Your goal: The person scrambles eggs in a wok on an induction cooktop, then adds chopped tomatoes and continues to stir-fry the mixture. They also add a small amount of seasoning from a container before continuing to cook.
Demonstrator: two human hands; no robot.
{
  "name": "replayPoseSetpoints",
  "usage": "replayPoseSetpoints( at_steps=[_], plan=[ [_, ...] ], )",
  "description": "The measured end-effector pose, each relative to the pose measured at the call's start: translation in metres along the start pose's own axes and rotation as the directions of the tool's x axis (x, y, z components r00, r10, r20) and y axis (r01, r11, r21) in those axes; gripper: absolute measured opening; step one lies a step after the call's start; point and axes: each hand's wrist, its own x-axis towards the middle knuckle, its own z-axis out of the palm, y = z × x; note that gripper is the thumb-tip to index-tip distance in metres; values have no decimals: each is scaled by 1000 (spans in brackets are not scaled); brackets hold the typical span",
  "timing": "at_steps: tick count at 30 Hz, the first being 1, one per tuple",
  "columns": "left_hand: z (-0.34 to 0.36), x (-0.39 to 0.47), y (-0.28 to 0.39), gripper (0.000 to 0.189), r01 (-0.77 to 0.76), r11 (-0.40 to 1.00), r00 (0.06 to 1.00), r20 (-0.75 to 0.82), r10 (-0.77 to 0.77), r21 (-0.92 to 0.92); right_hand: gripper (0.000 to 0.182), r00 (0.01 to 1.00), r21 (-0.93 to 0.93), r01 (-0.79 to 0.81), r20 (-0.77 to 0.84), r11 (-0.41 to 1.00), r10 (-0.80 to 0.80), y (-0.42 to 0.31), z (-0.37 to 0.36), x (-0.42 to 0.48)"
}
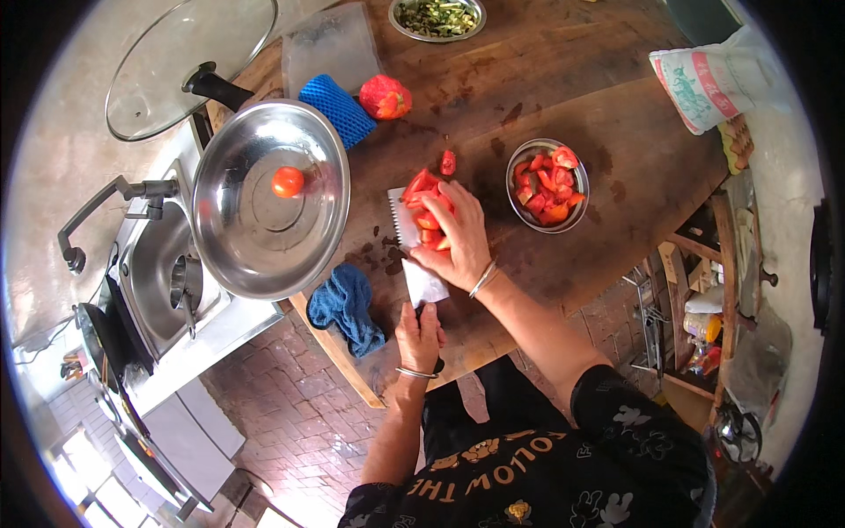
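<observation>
My left hand [419, 338] grips the handle of a broad kitchen knife [422, 282] with a notched edge along its far part. Cut tomato pieces [422, 191] lie in a heap on and against the blade. Over that heap curves my right hand [462, 231], fingers and thumb around the pieces; what lies under the palm is hidden. One loose tomato piece [448, 162] rests on the wooden table [614, 125] just beyond. To the right stands a metal bowl [561, 230] of tomato chunks [549, 181].
Left, a large steel basin [264, 254] holds one whole tomato [288, 182]. A blue cloth [346, 310] lies near the table edge. Beyond are blue foam netting [337, 111], a red vegetable [386, 97], a bowl of chopped greens [438, 18], a glass lid [152, 72] and a printed bag [700, 86].
</observation>
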Motion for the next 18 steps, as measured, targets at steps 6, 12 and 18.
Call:
replayPoseSetpoints(
  at_steps=[6, 12, 18],
  plan=[
    [5, -8, -2, 21, -31, 999, 989, 145, 33, -18, 54, 994, 82, 0, -110, 997, 9, -7, 6, -5],
    [22, -29, 51, 22, -106, 992, 969, 229, 89, 62, 48, 977, 58, -64, -201, 996, 74, -25, -48, 5],
    [75, -27, 98, 13, 13, 999, 945, 327, -28, 48, 32, 923, 26, -206, -328, 978, 203, 39, -90, 17]
  ],
)
